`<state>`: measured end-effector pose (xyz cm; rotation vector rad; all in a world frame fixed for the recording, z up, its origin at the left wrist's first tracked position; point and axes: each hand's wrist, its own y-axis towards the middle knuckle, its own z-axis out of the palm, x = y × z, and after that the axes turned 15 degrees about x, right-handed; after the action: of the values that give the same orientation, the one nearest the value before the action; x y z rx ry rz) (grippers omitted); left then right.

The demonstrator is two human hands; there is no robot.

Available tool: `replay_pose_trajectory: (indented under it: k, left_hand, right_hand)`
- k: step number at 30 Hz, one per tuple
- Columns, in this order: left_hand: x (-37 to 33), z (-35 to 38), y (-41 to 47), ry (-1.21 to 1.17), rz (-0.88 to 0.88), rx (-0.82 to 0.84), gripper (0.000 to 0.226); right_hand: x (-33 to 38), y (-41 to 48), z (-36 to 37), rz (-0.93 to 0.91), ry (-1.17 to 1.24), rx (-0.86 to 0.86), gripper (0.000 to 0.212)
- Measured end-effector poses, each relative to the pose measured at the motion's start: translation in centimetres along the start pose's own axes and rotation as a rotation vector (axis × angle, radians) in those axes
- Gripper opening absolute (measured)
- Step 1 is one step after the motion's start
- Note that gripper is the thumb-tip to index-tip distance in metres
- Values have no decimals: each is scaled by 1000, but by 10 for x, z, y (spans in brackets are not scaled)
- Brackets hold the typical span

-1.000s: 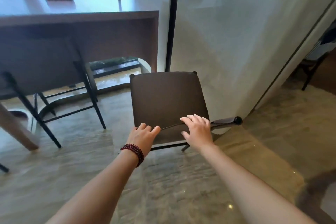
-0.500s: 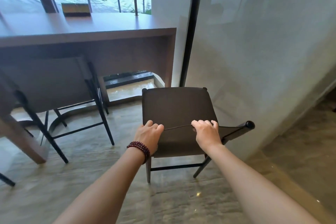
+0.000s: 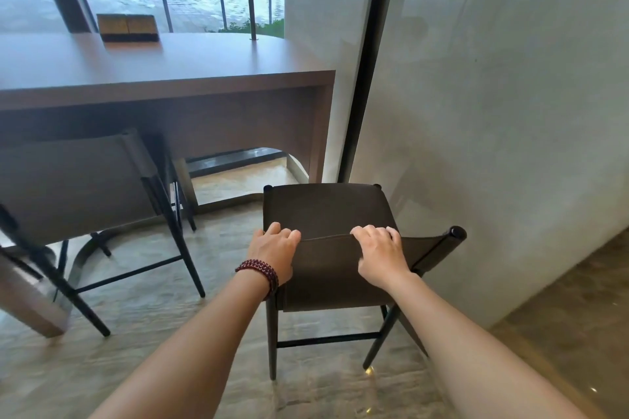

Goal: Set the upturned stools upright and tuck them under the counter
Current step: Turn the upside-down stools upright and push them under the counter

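Since a second ago the stool (image 3: pixel 326 211) has come to stand on its legs, it seems, though the far feet are hidden under the seat. The right hand (image 3: pixel 379 255), flat before, now curls its fingers over the backrest's top edge, as the left hand (image 3: pixel 274 250) does. The stool stands before the right end of the counter (image 3: pixel 170 85), not yet under it, so pushing in remains.

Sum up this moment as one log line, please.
left hand: grips stool backrest | right hand: grips backrest | stool: upright, not yet under counter | second stool: stands at counter
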<state>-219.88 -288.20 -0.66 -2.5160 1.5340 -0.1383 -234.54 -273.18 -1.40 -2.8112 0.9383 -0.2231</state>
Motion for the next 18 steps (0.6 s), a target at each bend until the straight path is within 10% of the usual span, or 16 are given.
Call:
replay_pose_trajectory:
  k: [13,18]
  left_hand:
    - [-2,5,-1,-35,19,-12,45]
    - [-6,-3,4,-610,-106,-100,61]
  right_hand:
    - [-5,-5,-6,-57,127,65,50]
    - [-20,-11,-17,-67,616,-129,44]
